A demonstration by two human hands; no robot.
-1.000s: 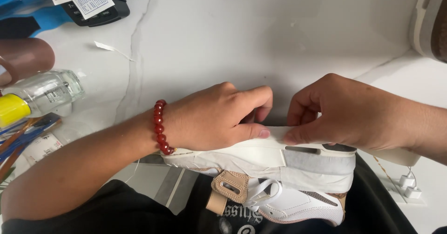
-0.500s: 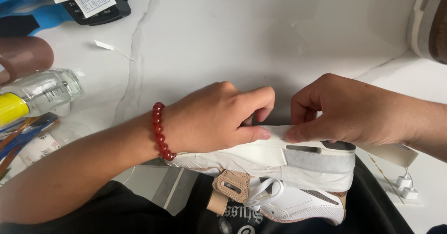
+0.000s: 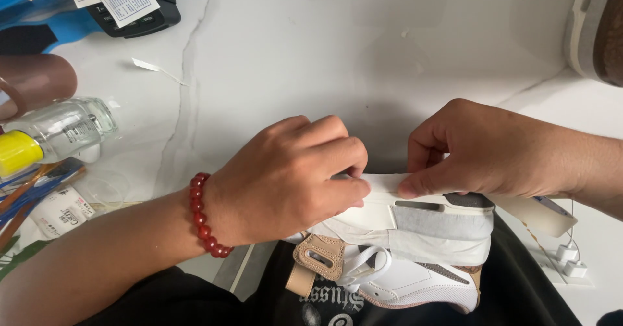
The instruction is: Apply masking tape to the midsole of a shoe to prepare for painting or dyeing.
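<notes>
Fingertips of both hands meet on a strip of pale tape [image 3: 383, 184] stretched along the upturned sole of a white sneaker [image 3: 415, 248], low and right of the frame's centre. The left hand [image 3: 285, 176] has its fingers curled together, thumb and forefinger pressed onto the strip's left end. The right hand [image 3: 500, 150] pinches the same strip between thumb and bent fingers, just beside the left; the two hands are close but do not touch.

The sneaker lies on its side against the person's dark clothing at the bottom edge, its sole already wrapped in bands of tape, a tan pull tab [image 3: 318, 258] and white laces [image 3: 363, 271] showing beneath. A string of red beads [image 3: 204, 219] circles the left wrist.

All this sits at the near edge of a white marble-patterned table [image 3: 363, 53]. At the left edge lie a clear bottle with a yellow cap [image 3: 55, 134] and a brown cylinder [image 3: 36, 79]; a black device topped with printed slips [image 3: 133, 8] occupies the upper left. Another shoe's sole [image 3: 600, 27] enters at the upper right, and small white plugs [image 3: 568, 258] rest at lower right.
</notes>
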